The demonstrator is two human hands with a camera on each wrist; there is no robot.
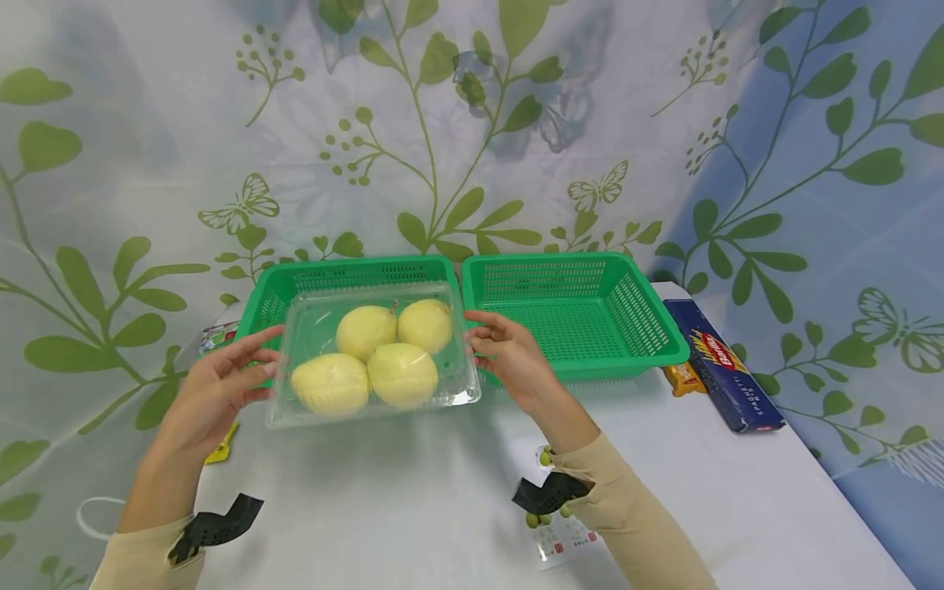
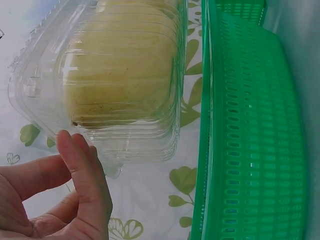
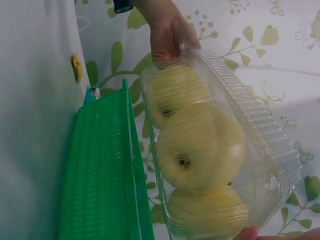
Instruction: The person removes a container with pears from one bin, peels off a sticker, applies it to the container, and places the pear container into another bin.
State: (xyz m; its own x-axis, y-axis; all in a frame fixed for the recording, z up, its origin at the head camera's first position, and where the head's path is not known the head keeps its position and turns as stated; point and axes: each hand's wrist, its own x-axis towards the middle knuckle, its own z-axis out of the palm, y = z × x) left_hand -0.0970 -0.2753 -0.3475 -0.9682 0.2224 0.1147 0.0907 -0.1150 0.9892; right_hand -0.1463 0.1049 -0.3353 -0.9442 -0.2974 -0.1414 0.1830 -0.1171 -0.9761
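A clear plastic clamshell box [image 1: 457, 385] with several round pale-yellow fruits [image 1: 402, 375] inside is held up in front of the left green basket [image 1: 354, 266], overlapping it in the head view. My left hand [image 1: 221, 385] pinches the box's left edge between thumb and fingers. On the opposite side, my right hand [image 1: 509, 356] grips the right edge with fingers bent. The left wrist view shows fingertips [image 2: 64, 140] right at the box's rim. Ridged walls and a closed lid surround the fruits [image 3: 200, 150] in the right wrist view.
Beside the left basket stands a second green basket [image 1: 575, 319]. At the right lie a dark blue spaghetti box [image 1: 723, 365] and an orange packet [image 1: 684, 378]. A yellow packet [image 1: 223, 444] is near my left wrist. A printed sheet [image 1: 549, 545] lies under my right forearm.
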